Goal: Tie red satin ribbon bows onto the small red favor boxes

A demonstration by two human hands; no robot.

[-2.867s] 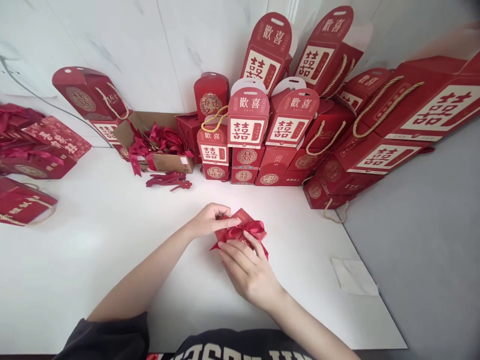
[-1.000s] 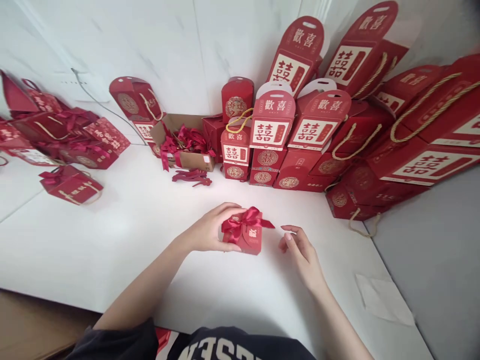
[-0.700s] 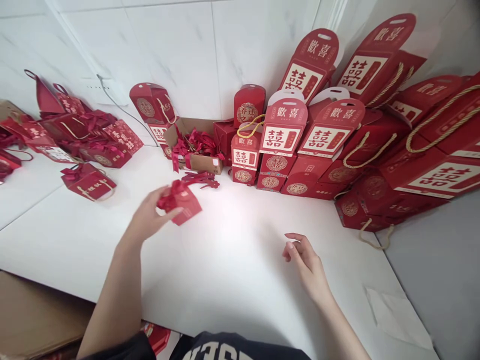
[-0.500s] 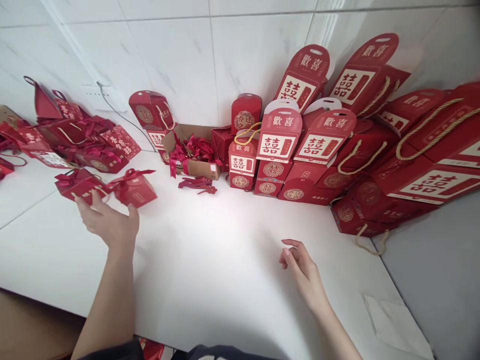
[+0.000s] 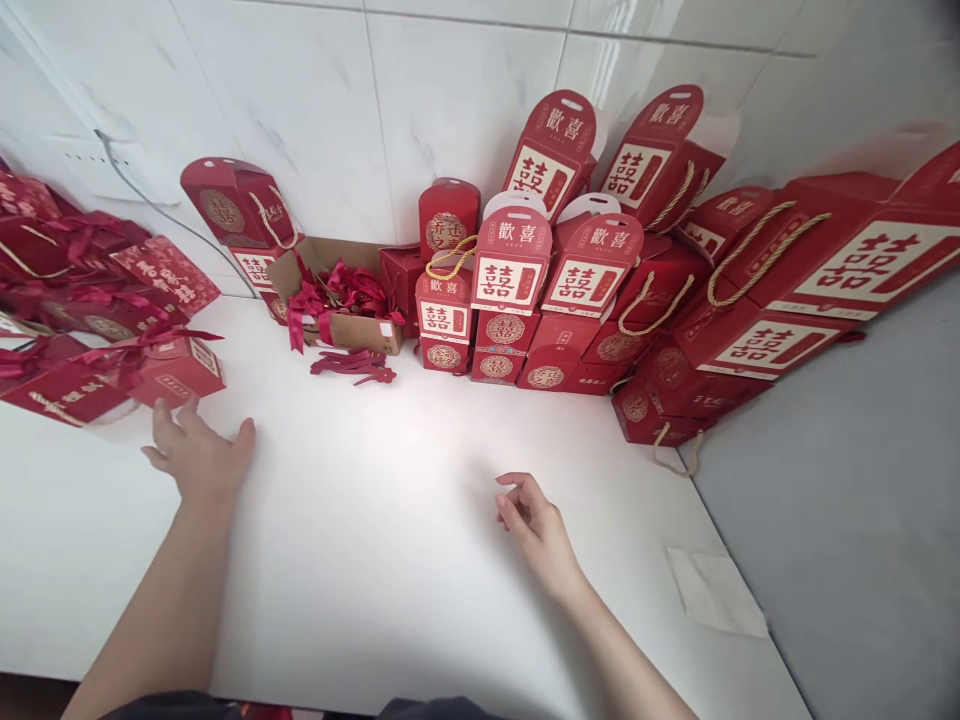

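My left hand (image 5: 199,450) is spread at the left, palm down over the white table, with nothing in it. Its fingertips are just in front of a small red gift box (image 5: 180,375) tied with a ribbon; whether they touch it I cannot tell. Beside that box sits a wider red gift box (image 5: 64,385) with a bow and rope handle. My right hand (image 5: 536,525) hovers over the middle of the table, fingers loosely curled, thumb and index finger apart, holding nothing visible.
A cardboard box (image 5: 364,333) of red ribbons stands by the wall, with loose ribbons (image 5: 352,366) before it. Stacked red boxes (image 5: 510,290) line the back and right. More ribboned boxes (image 5: 97,250) crowd the far left. A pale sheet (image 5: 716,590) lies near the right edge.
The view has swung to the right. My left hand has drawn away from the wider gift box, moving right relative to the boxes. My right hand stays about where it was over the table.
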